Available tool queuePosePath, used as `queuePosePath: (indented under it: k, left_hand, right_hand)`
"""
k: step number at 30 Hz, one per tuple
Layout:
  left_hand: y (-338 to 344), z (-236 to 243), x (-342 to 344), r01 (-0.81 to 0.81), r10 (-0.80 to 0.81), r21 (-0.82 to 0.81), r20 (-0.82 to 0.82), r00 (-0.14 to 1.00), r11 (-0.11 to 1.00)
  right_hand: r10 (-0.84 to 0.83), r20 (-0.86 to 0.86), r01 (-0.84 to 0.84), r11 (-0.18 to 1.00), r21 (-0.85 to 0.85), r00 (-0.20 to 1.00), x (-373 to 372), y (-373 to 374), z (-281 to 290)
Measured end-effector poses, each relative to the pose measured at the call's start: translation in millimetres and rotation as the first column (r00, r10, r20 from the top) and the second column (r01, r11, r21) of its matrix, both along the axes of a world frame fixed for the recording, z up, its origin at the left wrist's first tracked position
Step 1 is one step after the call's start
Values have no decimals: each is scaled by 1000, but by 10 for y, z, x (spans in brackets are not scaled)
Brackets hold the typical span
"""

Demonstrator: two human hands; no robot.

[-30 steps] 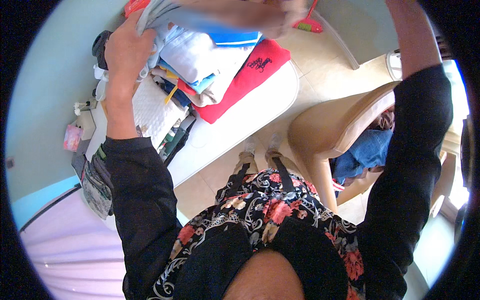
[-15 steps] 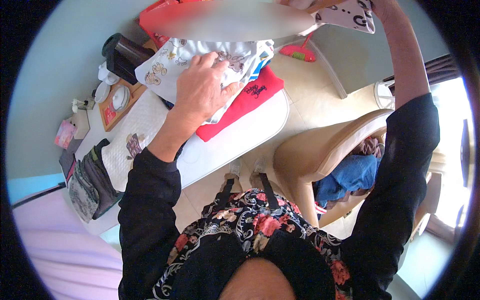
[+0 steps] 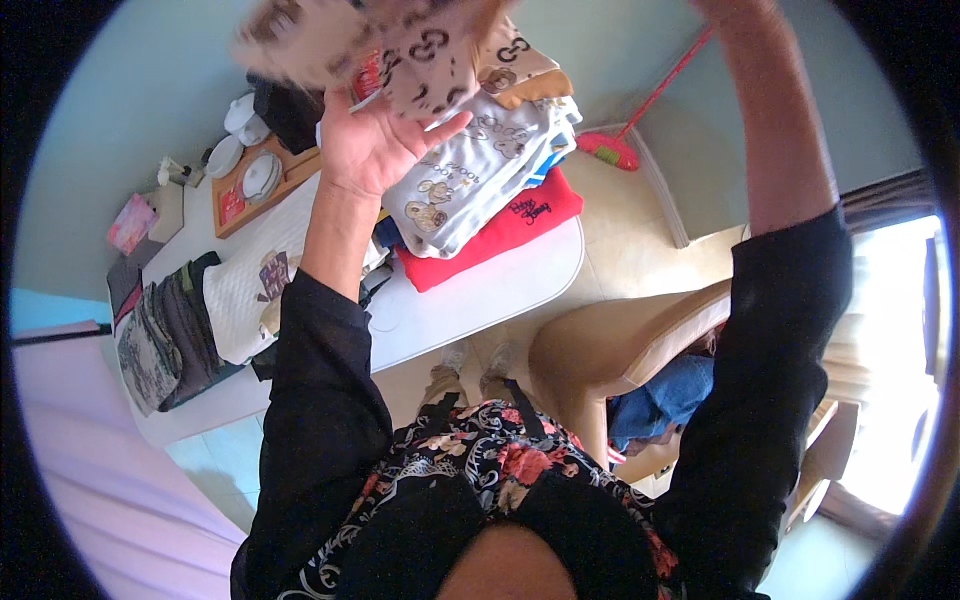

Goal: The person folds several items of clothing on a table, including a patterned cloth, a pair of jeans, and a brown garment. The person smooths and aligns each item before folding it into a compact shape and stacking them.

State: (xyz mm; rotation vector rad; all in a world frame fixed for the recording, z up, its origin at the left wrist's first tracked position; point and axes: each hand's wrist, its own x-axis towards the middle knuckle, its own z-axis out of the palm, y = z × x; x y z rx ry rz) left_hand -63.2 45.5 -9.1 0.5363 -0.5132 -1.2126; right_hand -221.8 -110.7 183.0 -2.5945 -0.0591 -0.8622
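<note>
A beige garment (image 3: 425, 55) with dark loop-like prints hangs at the top of the view, partly blurred by motion. Beneath it is my left hand (image 3: 372, 148), palm up, thumb stretched to the right; the cloth covers the fingertips. My right arm reaches up on the right, and the right hand (image 3: 738, 10) is cut off by the upper edge, its fingers out of sight. Under the beige cloth lies a pile of folded white garments (image 3: 455, 185) with bear prints. At the bottom of that pile is a folded red garment (image 3: 500, 235) with black stitched lettering.
On the white table (image 3: 480, 300) lie a quilted white garment (image 3: 250, 290) and dark folded clothes (image 3: 180, 335). A wooden tray (image 3: 285, 190) with white dishes stands behind. A tan armchair (image 3: 590, 345) holds jeans (image 3: 665, 395). A red broom (image 3: 610, 150) leans at the wall.
My left hand has lifted off the white pile, moved up and left, and turned palm up. The beige garment has come leftward over the pile. The view has shifted slightly.
</note>
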Motion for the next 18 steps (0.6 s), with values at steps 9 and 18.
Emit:
queuePosePath:
  k: [9,18]
  left_hand:
    - [337,-135,137,-270,328,243,-240,914,932]
    - [244,-196,415,100,-44,83,-511,859,992]
  right_hand:
    - [151,30,-154,968,198,988,250,-256,-826]
    - [143,260,-129,989,-70,955,628,-29,-228]
